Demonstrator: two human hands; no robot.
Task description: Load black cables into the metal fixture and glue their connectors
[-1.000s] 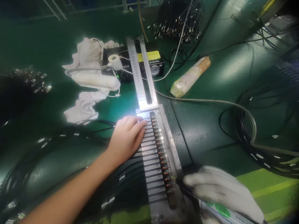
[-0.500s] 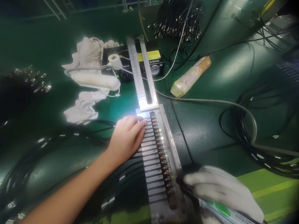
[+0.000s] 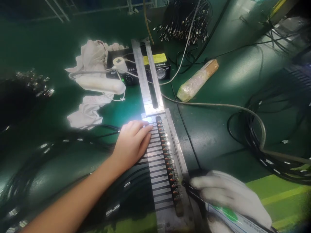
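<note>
Far left, loose metal-tipped cable ends (image 3: 36, 85) lie on the green table (image 3: 218, 136), blurred. Next, a crumpled white cloth (image 3: 91, 56). In front of it is a white oblong lamp head (image 3: 100, 84) on a flexible neck, resting over the cloth. Black control box (image 3: 136, 66) with a yellow label stands behind it, and a long metal rail (image 3: 147, 77) lies across its top and runs toward me. The rail meets the slotted fixture (image 3: 159, 176), a metal tray with cross slots, each slot holding one black cable (image 3: 136, 170) coming in from the left. The connector tips (image 3: 167, 155) are lined up in a row down the channel on the fixture's right side, reddish and metal, too small to detail. My left hand (image 3: 132, 144) is bare and released, with nothing gripped. Its palm and fingers lie flat on the cables at the top slots. Right of the fixture, a plastic-wrapped roll (image 3: 196, 81) lies tilted on the table, well apart. A cable bundle (image 3: 184, 22) is heaped at the back, and a grey hose (image 3: 218, 105) curves across the table. My right hand (image 3: 228, 194), in a white glove, is closed around a pen-like tool (image 3: 191, 191). Its dark tip sits right at the lowest connector tips, at the fixture's right edge. Whether it touches them I can't tell. Black cable coils (image 3: 267, 145) sit far right.
</note>
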